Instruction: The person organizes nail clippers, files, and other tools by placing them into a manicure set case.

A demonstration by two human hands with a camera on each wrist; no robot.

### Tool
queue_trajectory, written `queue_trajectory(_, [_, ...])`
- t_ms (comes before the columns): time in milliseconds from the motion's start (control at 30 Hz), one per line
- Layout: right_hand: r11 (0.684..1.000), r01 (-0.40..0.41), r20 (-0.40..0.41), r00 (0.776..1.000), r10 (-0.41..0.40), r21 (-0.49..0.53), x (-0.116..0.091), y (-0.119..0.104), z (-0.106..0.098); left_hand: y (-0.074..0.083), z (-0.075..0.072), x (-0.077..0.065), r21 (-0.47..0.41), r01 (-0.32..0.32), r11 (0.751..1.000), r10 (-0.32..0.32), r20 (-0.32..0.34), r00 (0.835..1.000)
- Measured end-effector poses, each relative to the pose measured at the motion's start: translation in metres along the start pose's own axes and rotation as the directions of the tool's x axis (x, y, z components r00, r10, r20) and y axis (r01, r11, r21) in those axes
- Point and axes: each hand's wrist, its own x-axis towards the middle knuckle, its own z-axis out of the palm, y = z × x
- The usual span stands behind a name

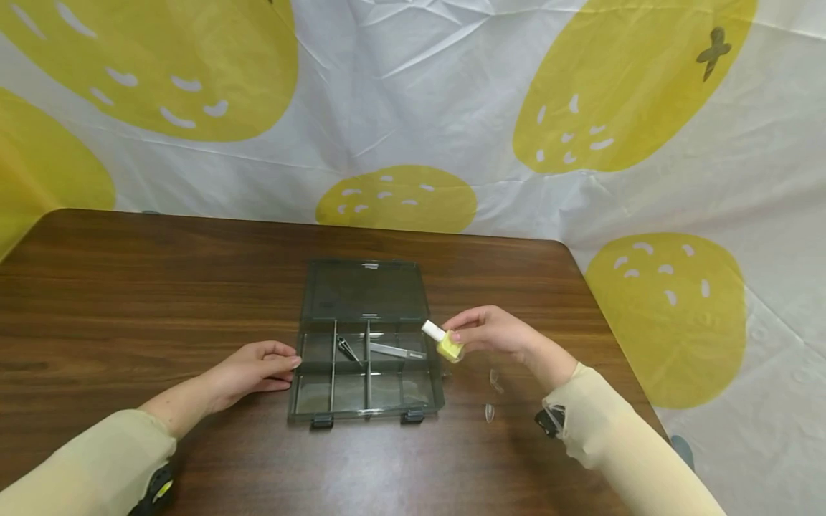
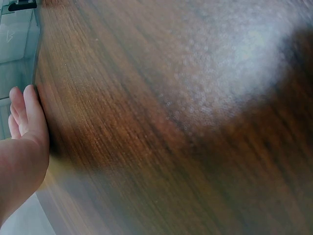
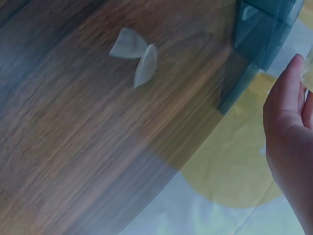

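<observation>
A translucent grey compartment box (image 1: 351, 414) lies on the table with its lid (image 1: 364, 290) folded back. My left hand (image 1: 254, 369) rests its fingertips at the box's left side, fingers loosely bent. In the left wrist view, the left hand (image 2: 32, 122) shows beside the box wall (image 2: 34, 63). My right hand (image 1: 493, 331) pinches a yellow nail polish bottle (image 1: 449, 348) with a white cap, tilted over the box's right edge. Nail clippers (image 1: 348, 349) lie in a back middle compartment. A flat silver strip-like tool (image 1: 396, 351) lies in the back right section.
Several small clear nail-tip-shaped pieces (image 1: 490, 413) lie on the brown wooden table (image 1: 161, 287), right of the box. Two pale pieces (image 3: 145, 66) show in the right wrist view. A white cloth with yellow shapes (image 1: 413, 107) hangs behind the table. Two latches (image 1: 322, 421) face the front.
</observation>
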Motion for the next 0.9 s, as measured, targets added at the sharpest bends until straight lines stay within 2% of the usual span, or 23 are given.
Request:
queue_trajectory(200, [1.0,0.024,0.071,0.997,-0.024,0.001,0.002,-0.002,0.012,-0.001,0.0,0.0,0.003,0.001,1.0,-0.001,0.0,1.0])
queue_trajectory(367, [0.998,0.035,0.104,0.994,-0.03,-0.043,0.006,-0.004,0.022,-0.001,0.0,0.0,0.005,0.002,1.0,-0.002,-0.001,1.0])
queue_trajectory(900, [0.967,0.065,0.091,0.995,-0.043,-0.246,0.009,-0.007,0.046,-0.001,-0.001,-0.001,0.009,0.005,1.0,-0.005,0.001,1.0])
